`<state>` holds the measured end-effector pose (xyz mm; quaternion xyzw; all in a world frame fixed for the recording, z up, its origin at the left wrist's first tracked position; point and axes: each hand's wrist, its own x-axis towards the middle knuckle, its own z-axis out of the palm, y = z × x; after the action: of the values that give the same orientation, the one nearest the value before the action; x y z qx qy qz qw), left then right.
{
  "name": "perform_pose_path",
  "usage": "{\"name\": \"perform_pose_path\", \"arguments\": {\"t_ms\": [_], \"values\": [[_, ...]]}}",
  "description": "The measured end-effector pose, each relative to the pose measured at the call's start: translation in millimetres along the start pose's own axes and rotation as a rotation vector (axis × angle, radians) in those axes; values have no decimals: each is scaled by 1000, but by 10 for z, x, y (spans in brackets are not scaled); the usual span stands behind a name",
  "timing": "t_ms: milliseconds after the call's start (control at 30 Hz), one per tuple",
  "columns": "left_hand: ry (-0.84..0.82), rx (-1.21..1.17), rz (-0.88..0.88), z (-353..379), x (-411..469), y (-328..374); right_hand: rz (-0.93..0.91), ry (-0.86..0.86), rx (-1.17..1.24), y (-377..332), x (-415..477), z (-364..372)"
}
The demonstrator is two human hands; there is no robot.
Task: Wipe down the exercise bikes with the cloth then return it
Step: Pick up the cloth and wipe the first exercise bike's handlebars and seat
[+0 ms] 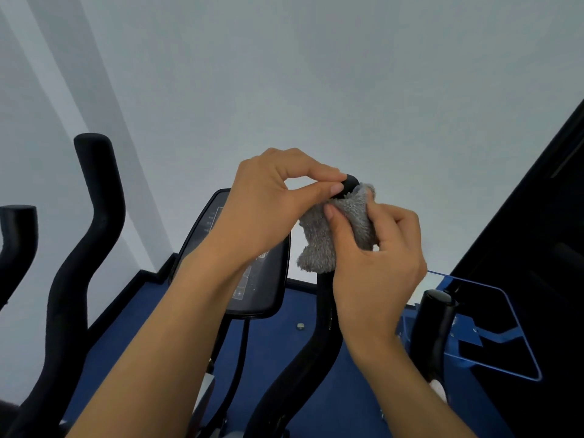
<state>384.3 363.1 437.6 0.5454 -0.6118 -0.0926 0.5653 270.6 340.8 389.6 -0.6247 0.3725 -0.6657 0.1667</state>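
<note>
Cloth (339,229): a grey, fluffy rag wrapped round the upper end of a black handlebar (303,352), right of the console (252,279). Left to right: a bare handlebar (79,248) stands at far left; the left hand (268,200) pinches the exposed tip of the wrapped bar between thumb and forefinger; the right hand (379,257) is closed round the cloth, thumb pressed on its pile. Judged light, soft and limp, the cloth should conform to the bar and grip rather than slide; it is best held bunched in the palm, loose edges tucked under the fingers.
</note>
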Motion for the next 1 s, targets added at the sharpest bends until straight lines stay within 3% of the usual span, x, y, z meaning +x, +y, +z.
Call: {"name": "perform_pose_path", "arguments": {"t_ms": [200, 367, 533, 700, 867, 1000], "values": [[28, -21, 24, 32, -24, -34, -2, 3, 22, 15, 7, -12], [40, -2, 35, 44, -45, -24, -8, -112, 61, 37, -6, -258], [42, -35, 37, 47, -30, -38, -267, -112, 6, 7, 0, -215], [18, -55, 29, 22, -25, -63, -384, -120, -88, 171, -127, -85], [32, -45, 15, 45, -37, -56, -373, -202, -104, 176, -90, -156], [66, -89, -19, 94, -130, -84, -117, -219, 2, 141, 13, -415]]}}
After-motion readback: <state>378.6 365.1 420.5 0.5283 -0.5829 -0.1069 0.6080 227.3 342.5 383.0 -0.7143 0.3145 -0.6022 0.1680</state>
